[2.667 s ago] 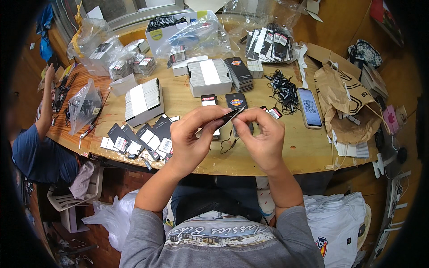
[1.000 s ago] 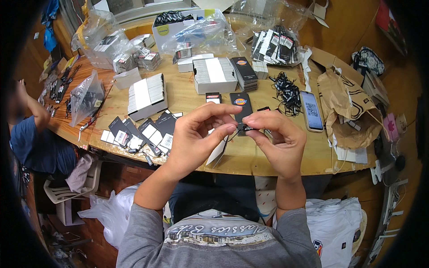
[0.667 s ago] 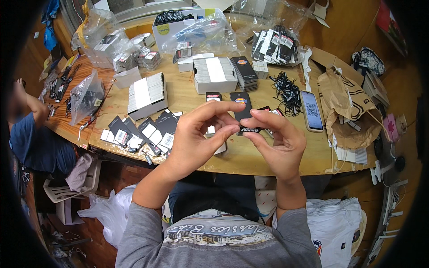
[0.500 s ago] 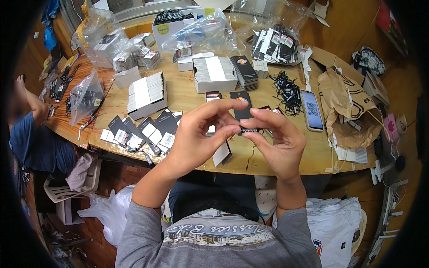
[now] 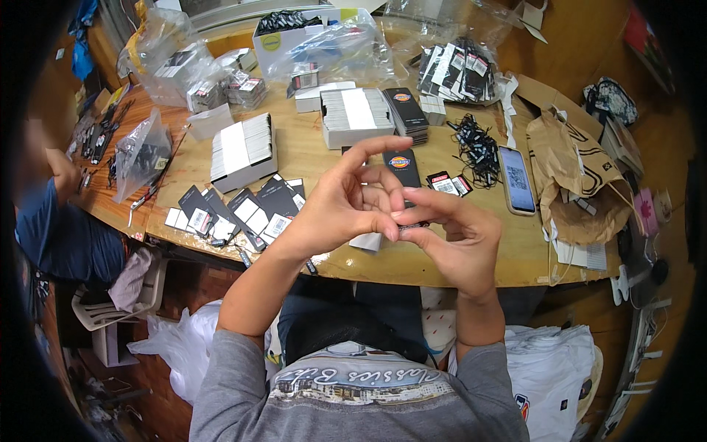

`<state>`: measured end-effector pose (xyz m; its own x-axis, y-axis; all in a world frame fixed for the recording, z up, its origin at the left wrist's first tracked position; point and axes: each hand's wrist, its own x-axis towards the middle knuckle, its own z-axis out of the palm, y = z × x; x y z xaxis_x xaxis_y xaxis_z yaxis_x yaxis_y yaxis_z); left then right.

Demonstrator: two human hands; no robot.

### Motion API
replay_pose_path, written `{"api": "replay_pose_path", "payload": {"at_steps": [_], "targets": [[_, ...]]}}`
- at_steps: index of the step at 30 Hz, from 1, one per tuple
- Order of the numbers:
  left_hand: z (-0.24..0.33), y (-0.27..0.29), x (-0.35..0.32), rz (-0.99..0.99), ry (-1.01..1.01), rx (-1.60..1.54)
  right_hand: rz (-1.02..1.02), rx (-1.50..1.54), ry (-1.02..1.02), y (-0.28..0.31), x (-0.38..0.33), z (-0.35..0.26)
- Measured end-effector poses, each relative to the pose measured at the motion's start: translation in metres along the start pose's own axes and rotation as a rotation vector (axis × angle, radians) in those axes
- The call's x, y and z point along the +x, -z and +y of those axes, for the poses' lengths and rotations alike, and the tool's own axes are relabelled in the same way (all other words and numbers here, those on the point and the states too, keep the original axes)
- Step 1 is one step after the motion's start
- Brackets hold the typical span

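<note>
Both hands meet in the air above the near edge of the table. Thumb and fingers of my left hand (image 5: 345, 206) are drawn together against the fingertips of my right hand (image 5: 462, 239), which is pinched too. Between them shows a sliver of a small black tag string seal (image 5: 422, 224); the fingers cover most of it. Below my left hand is a white card (image 5: 366, 241), partly hidden. Just beyond the hands lie a black hang tag (image 5: 401, 168) and small black-and-red labels (image 5: 448, 183). Fanned black tags (image 5: 243, 210) with white stickers lie left of my left forearm.
Boxes of packed cards (image 5: 247, 151) (image 5: 357, 121) and a stack of black tags (image 5: 406, 114) stand farther back. To the right are a heap of black strings (image 5: 473, 147), a phone (image 5: 517, 180) and a paper bag (image 5: 578, 158). Another person (image 5: 62, 221) sits at the left.
My hands have closed in on each other, and the seal that showed between them is now mostly covered. The dangling cord has dropped from sight. The labels beyond my right hand show more fully.
</note>
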<state>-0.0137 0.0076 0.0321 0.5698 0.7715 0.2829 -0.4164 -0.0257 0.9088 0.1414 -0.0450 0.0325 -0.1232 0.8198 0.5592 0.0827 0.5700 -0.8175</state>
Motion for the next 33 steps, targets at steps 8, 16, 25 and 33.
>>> {"api": "replay_pose_path", "payload": {"at_steps": [8,16,25,33], "targets": [[-0.022,0.009,-0.011,-0.204,-0.048,0.028,0.012,0.237,-0.019,-0.008,0.005,-0.008],[-0.001,0.040,-0.069,-0.207,0.191,0.202,-0.010,0.230,0.013,-0.015,0.003,-0.030],[0.071,0.103,-0.146,0.678,-0.209,1.592,-0.388,0.152,-0.073,-0.084,-0.003,0.003],[0.033,0.163,-0.181,0.589,0.182,1.571,-0.467,-0.288,0.052,-0.056,0.005,0.033]]}}
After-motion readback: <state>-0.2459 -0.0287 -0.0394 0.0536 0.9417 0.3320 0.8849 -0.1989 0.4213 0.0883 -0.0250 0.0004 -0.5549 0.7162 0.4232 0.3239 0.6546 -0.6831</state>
